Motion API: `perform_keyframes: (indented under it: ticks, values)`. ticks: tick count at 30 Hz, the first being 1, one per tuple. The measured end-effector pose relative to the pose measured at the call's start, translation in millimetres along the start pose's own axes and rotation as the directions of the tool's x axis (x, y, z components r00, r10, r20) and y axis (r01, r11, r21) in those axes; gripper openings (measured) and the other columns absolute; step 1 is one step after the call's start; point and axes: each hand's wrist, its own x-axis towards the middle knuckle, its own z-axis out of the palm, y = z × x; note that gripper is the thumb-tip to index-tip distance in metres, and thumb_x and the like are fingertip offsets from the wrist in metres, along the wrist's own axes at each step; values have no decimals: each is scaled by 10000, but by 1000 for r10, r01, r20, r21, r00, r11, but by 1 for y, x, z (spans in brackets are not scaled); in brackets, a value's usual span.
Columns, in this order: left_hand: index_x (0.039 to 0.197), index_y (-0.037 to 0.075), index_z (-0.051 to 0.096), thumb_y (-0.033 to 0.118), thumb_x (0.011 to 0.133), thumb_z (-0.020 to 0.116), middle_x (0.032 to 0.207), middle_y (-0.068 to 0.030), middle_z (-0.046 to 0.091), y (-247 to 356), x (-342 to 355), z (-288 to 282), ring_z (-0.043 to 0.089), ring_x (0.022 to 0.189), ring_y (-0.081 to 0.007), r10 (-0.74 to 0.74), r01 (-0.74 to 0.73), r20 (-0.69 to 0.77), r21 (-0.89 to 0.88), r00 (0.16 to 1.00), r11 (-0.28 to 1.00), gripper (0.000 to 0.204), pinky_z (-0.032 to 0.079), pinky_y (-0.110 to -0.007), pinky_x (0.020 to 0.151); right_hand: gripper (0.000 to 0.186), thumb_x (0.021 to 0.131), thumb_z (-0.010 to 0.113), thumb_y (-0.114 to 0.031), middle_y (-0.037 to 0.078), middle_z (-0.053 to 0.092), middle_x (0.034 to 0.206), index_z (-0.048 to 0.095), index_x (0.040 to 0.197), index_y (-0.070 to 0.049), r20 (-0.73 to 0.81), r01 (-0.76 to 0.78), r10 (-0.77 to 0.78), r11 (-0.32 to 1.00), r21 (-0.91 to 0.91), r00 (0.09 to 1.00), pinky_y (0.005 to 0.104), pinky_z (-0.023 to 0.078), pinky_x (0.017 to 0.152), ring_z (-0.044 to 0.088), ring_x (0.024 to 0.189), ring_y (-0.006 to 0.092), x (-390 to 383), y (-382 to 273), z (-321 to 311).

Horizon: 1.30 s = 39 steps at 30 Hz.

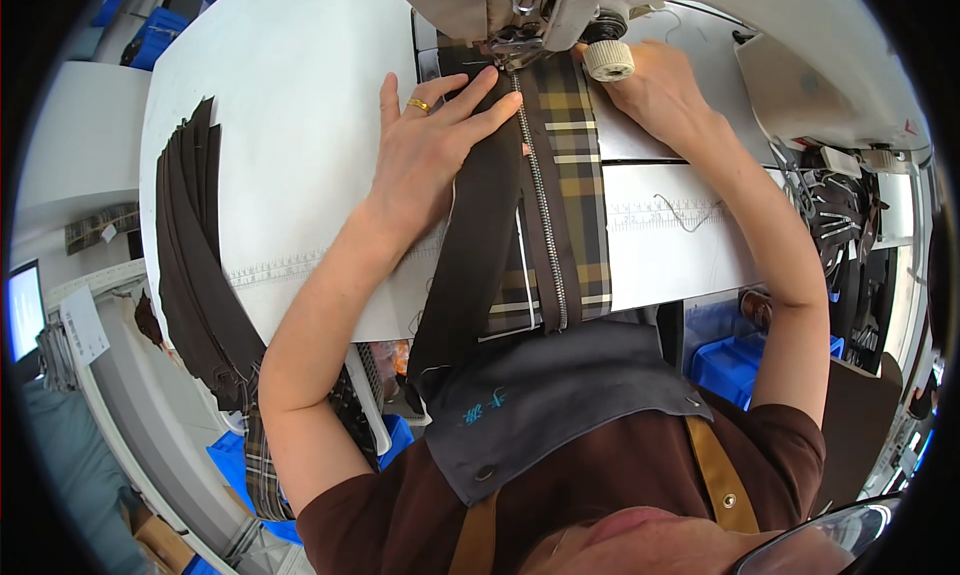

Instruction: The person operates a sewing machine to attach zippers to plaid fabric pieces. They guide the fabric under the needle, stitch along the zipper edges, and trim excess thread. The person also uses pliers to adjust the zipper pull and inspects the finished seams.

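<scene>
dial laid over the whole view. two hands, well apart, on either side of the sewing machine [530, 15] at 12. left hand [425, 150] sat near 11, palm down, fingers spread, gripping nothing; index and middle fingertips lay on a dark brown strip [480, 215] just beside the metal presser foot [508, 67]. gold ring [418, 105] on one of its fingers. right hand [660, 90] sat between 1 and 2, fingertips hidden behind the white knob [609, 62], so couldn't say if it pinched anything; it was near the right edge of the plaid fabric [590, 215].

plaid piece (olive, black, white) ran from the foot at 12 down to the near table edge toward 6. zipper [545, 220], metal teeth, dark tape, lay lengthwise on the plaid, top end at the foot, lower end by the grey apron [570, 385]. brown strip lay left of the teeth, over part of the plaid, lower end off the table toward 7.

white table [300, 155] had ruler marks across it. stack of dark strips [195, 215] at 9 to 10, hanging over the edge. loose thread [685, 215] between 2 and 3. blue bin [735, 360] below the table near 4.
</scene>
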Motion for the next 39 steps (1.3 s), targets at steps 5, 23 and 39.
perform_keyframes:
  ticks: [5,23,39]
  values:
    - [1189,214,621,349,788,692,1285,-81,576,-1,1,0,515,1177,-293,6,-6,0,-2,1000,1000,429,177,-638,1052,26,801,560,-97,50,591,621,550,820,-83,-164,212,-216,976,-39,963,355,473,512,616,595,235,15,-1,18]
    - [1199,228,616,275,792,693,1309,-53,562,2,0,-1,496,1199,-265,-26,26,25,8,999,1000,417,163,-625,1071,87,857,591,-153,45,601,659,626,926,-113,-172,14,13,988,155,985,363,465,603,592,605,247,-3,1,-2]
    - [1208,234,610,117,773,675,1293,-56,571,-2,-2,1,513,1190,-272,6,-6,14,40,1000,999,455,190,-647,1049,79,797,594,-119,80,554,776,568,811,-46,-76,-226,304,834,503,950,381,462,609,579,683,270,-3,-17,-3]
